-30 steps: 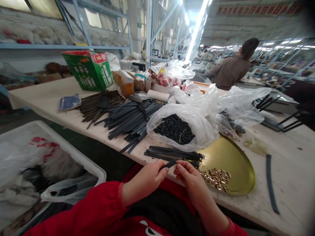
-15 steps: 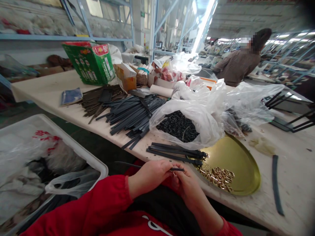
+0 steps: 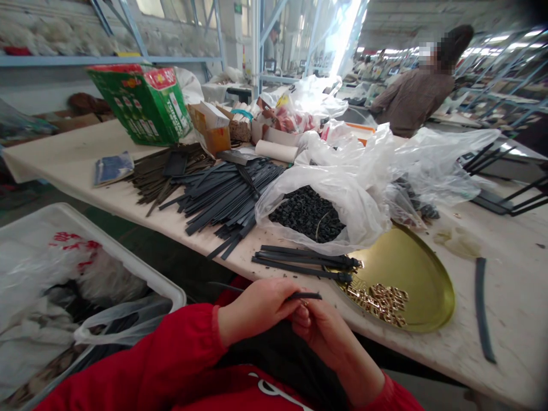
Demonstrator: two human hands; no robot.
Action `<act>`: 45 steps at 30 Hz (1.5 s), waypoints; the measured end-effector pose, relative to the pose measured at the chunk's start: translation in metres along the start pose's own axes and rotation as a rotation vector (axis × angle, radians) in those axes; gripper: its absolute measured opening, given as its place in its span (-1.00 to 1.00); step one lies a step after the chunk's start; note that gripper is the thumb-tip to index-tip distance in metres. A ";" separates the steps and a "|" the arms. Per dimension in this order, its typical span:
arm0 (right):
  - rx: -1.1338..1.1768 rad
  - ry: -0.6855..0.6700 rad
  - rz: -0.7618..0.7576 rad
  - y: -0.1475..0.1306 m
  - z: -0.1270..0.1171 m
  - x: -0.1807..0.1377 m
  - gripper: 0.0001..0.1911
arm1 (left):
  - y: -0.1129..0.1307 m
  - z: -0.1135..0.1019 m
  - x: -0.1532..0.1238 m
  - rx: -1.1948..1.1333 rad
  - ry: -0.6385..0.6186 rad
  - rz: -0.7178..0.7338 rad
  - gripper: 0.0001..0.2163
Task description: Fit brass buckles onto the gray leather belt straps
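My left hand (image 3: 265, 302) is closed around a dark strap (image 3: 306, 295). One end of the strap sticks out past my fingers to the right, and the other trails behind the wrist. Against its underside, the curled fingers of my right hand (image 3: 319, 325) pinch a small gold buckle (image 3: 305, 303), mostly hidden. Just beyond my hands, several finished-looking straps (image 3: 299, 264) with buckles at their right ends lie on the table. A gold tray (image 3: 422, 279) to the right bears a heap of gold buckles (image 3: 381, 302).
A clear plastic bag (image 3: 363, 217) of small black loops (image 3: 306, 214) stands behind the straps. Farther left lie piles of dark strips (image 3: 226, 194) and a green carton (image 3: 141, 108). A white bin (image 3: 177, 294) is at lower left; a single strip (image 3: 482, 308) lies at right. A person (image 3: 413, 97) is beyond.
The view has shifted slightly. My right fingers have curled in closer under the strap, and the gold buckle shows less than before. My left hand keeps its hold.
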State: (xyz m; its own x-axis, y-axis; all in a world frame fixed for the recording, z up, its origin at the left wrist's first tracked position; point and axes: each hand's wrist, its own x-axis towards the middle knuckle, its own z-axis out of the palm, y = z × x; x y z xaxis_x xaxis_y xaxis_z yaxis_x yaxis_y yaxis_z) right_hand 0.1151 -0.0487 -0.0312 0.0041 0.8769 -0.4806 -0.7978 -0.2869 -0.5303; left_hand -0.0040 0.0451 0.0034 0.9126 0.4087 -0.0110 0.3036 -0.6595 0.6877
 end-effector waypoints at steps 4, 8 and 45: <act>-0.087 -0.012 -0.068 0.006 0.000 -0.001 -0.78 | 0.004 -0.006 0.000 -0.093 -0.010 -0.130 -0.90; -0.075 -0.028 -0.103 0.012 -0.001 -0.001 -0.72 | 0.003 -0.010 -0.001 -0.090 -0.022 -0.177 -0.88; 0.094 0.216 -0.214 0.012 -0.012 0.003 -0.76 | -0.009 0.003 -0.026 -0.117 -0.067 -0.257 -0.76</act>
State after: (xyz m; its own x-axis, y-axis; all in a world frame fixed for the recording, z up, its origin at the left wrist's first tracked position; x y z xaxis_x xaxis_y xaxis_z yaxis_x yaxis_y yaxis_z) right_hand 0.1133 -0.0546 -0.0472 0.2978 0.8086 -0.5074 -0.8173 -0.0587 -0.5732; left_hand -0.0296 0.0386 -0.0053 0.8270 0.5079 -0.2412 0.4972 -0.4605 0.7353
